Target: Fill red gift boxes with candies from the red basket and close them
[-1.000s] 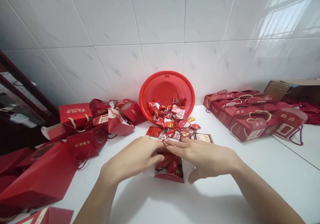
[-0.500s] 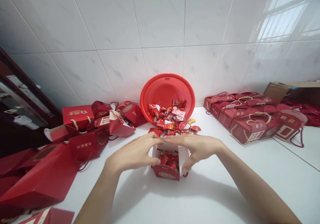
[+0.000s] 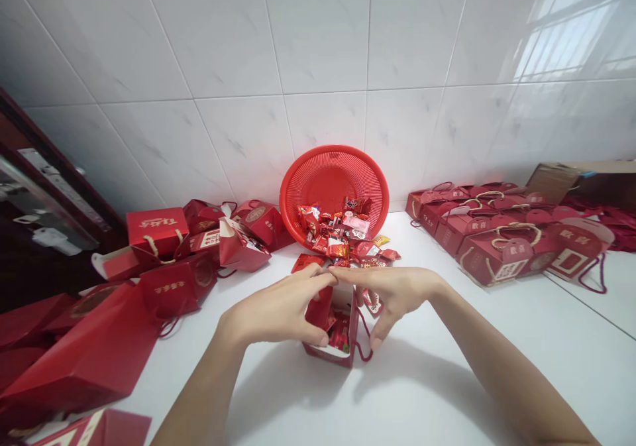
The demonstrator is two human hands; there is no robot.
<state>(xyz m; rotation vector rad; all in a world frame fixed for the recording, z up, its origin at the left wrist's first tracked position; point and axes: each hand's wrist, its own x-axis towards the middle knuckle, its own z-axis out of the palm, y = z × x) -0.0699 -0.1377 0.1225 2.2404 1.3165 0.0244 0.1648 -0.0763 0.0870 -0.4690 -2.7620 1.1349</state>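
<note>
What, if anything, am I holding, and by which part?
Your left hand is at the left flap of the open red box, thumb in front. Whether it or your right hand grips anything cannot be told.

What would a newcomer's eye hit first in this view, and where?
Probably the bright red basket at center, tilted toward the viewer before a white tiled wall, with wrapped sweets spilling from its mouth. Just below, the left hand and right hand arch over a small open red box. More red boxes flank them: a jumble at left, tidy rows at right.
</note>
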